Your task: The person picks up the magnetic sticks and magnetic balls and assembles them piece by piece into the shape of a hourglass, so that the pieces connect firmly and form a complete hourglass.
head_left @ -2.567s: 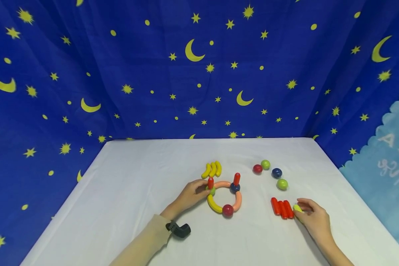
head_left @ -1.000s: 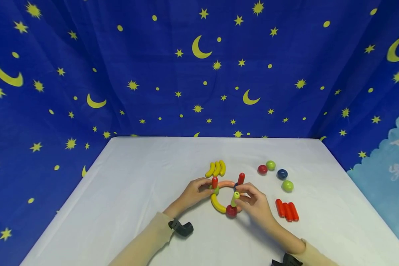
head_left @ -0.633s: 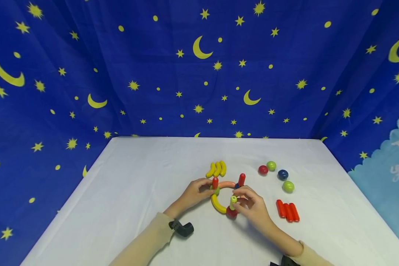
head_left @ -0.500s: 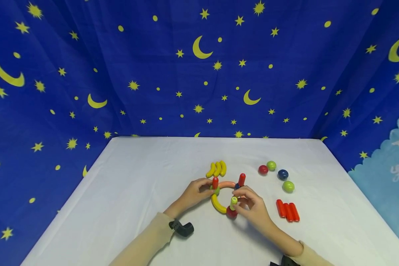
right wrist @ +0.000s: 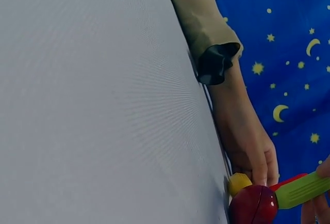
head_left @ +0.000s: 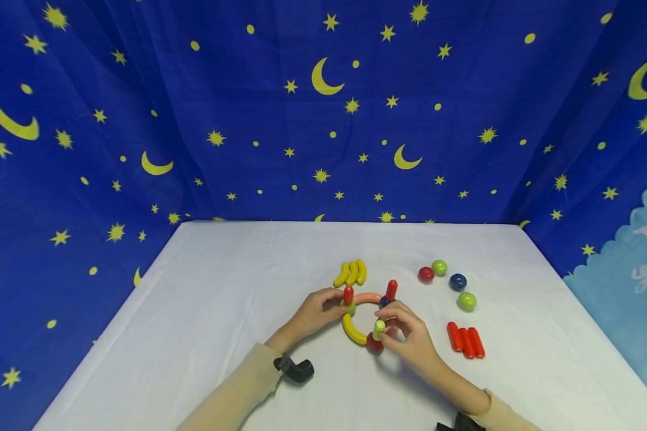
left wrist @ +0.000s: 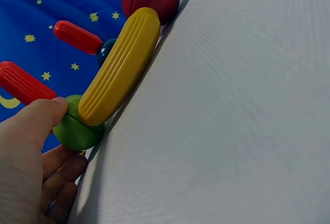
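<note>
A ring of toy balls and curved rods lies on the white table. My left hand (head_left: 314, 312) pinches its green ball (left wrist: 77, 131), from which a red stick (head_left: 348, 295) stands up. My right hand (head_left: 414, 340) pinches a light green stick (head_left: 378, 331), upright on the ring's dark red ball (right wrist: 253, 205); the two touch. A yellow curved rod (left wrist: 121, 69) links the green and red balls. At the back, a pink curved rod (head_left: 368, 297) runs to a blue ball (head_left: 385, 302) bearing another red stick (head_left: 391, 290). My right hand hides the ring's right side.
Three yellow curved rods (head_left: 351, 273) lie behind the ring. To the right are a red ball (head_left: 426, 275), a blue ball (head_left: 457, 282) and two green balls (head_left: 466, 301). Three red sticks (head_left: 466, 340) lie nearer. A starry blue cloth (head_left: 280, 120) surrounds the table.
My right hand has brought the light green stick from beside the red sticks leftward to the ring and stood it on the red ball. My left hand has stayed at the green ball.
</note>
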Motion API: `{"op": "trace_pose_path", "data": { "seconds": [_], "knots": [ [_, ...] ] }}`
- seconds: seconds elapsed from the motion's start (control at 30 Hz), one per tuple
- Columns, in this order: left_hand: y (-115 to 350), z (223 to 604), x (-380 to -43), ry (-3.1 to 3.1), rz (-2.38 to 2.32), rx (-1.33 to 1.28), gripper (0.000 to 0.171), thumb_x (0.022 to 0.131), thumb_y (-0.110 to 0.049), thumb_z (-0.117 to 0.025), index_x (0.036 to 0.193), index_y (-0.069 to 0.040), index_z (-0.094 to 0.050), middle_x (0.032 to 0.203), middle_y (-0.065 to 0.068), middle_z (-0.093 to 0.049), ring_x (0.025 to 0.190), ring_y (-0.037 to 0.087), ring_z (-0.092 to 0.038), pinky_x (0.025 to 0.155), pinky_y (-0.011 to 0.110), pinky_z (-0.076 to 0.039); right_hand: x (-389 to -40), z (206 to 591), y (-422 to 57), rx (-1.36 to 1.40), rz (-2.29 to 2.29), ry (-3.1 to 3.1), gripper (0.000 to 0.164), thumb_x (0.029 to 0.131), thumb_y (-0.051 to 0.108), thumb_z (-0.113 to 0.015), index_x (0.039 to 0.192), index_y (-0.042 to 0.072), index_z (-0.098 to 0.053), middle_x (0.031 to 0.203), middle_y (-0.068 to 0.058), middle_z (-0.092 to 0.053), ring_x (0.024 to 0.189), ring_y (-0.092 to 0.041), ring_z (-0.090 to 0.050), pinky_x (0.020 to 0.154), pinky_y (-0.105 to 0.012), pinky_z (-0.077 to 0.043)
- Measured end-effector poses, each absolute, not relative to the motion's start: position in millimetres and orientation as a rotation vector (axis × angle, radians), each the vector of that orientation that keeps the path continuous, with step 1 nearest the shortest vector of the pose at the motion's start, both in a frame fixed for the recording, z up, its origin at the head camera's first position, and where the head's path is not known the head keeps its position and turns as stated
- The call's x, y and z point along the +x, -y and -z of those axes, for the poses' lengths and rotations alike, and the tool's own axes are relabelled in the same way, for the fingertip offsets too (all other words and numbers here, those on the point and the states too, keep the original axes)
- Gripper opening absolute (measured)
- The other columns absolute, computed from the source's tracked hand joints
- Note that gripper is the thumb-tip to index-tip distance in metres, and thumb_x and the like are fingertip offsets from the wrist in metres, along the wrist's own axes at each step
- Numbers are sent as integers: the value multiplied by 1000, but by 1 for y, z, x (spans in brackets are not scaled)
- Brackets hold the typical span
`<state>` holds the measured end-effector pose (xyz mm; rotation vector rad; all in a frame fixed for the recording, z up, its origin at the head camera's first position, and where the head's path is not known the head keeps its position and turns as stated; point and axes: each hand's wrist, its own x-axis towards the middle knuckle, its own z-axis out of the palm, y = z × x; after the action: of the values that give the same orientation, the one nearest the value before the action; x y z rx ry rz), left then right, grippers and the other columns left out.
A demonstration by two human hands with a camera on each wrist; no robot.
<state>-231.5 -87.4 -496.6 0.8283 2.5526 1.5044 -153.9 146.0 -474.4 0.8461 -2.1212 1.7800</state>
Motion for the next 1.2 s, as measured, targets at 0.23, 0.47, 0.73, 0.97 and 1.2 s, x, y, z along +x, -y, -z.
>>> {"op": "trace_pose_path", "data": {
  "seconds": [0.23, 0.47, 0.73, 0.97, 1.2],
  "knots": [
    [88, 497, -232, -2556, -1502, 839, 31, 89, -24, -66, 118, -11, -64, 113, 3, -67, 104, 16, -62, 94, 28, -49, -164, 466, -158, 803, -1762, 2058, 22, 83, -14, -60, 105, -12, -58, 98, -3, -61, 92, -10, -57, 84, -15, -48],
    [88, 499, -233, -2542, -1523, 828, 30, 89, -24, -66, 117, -13, -65, 112, 2, -68, 105, 18, -62, 96, 32, -49, -183, 457, -183, 358, -1736, 1964, 15, 85, -14, -58, 100, -16, -59, 90, 12, -64, 86, 1, -60, 79, -10, -47],
    [87, 495, -229, -2555, -1490, 821, 31, 88, -21, -68, 117, -10, -64, 112, 5, -67, 105, 19, -62, 96, 33, -48, -192, 455, -226, -29, -1439, 2048, 15, 81, -11, -62, 95, -10, -66, 85, 15, -60, 82, 5, -55, 73, -6, -44],
    [89, 498, -232, -2574, -1452, 891, 41, 80, -27, -77, 116, -13, -63, 114, 1, -64, 110, 16, -60, 99, 32, -48, -198, 476, -265, -321, -1269, 2336, 31, 78, -3, -61, 109, -4, -65, 110, -13, -57, 98, -11, -47, 81, -14, -36],
    [90, 498, -231, -2527, -1480, 868, 47, 74, -27, -81, 117, -16, -63, 113, -1, -64, 107, 18, -59, 98, 36, -48, -195, 477, -272, -337, -1290, 2458, 33, 81, -5, -61, 114, -6, -61, 114, -22, -56, 102, -29, -53, 68, 1, -36]
  ]
}}
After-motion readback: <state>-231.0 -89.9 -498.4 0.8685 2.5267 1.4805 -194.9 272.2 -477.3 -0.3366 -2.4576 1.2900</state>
